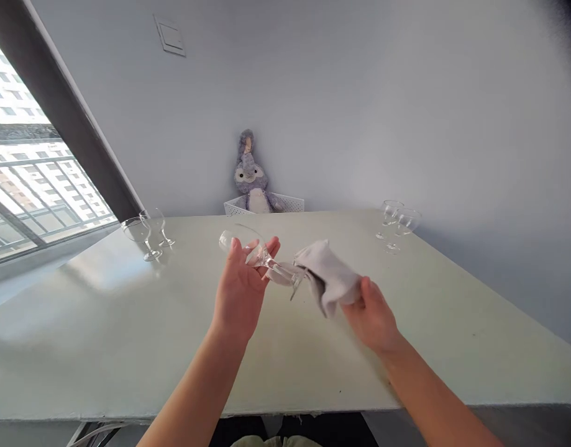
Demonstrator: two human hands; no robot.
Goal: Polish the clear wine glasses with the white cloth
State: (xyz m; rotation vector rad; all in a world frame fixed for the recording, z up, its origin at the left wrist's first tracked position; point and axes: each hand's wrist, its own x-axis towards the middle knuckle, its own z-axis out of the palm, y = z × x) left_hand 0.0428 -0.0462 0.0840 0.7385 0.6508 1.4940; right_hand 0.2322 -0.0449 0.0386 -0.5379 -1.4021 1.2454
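Observation:
A clear wine glass (278, 268) lies tilted on its side in my left hand (245, 282), its bowl toward the left and its foot toward the right. The palm faces up, with the fingers curled around the bowl near the stem. My right hand (373, 313) pinches one end of a light grey cloth (329, 273). From there the cloth hangs to the left, close beside the glass's foot; whether it touches the glass I cannot tell. Both hands are above the pale table (308, 366).
Two stemmed glasses, one of them a left glass (140, 234), stand at the table's left. Two more, including a right glass (401, 225), stand at the right. Behind the far edge, a grey plush toy (251, 177) sits in a white perforated basket (294, 203) by the wall.

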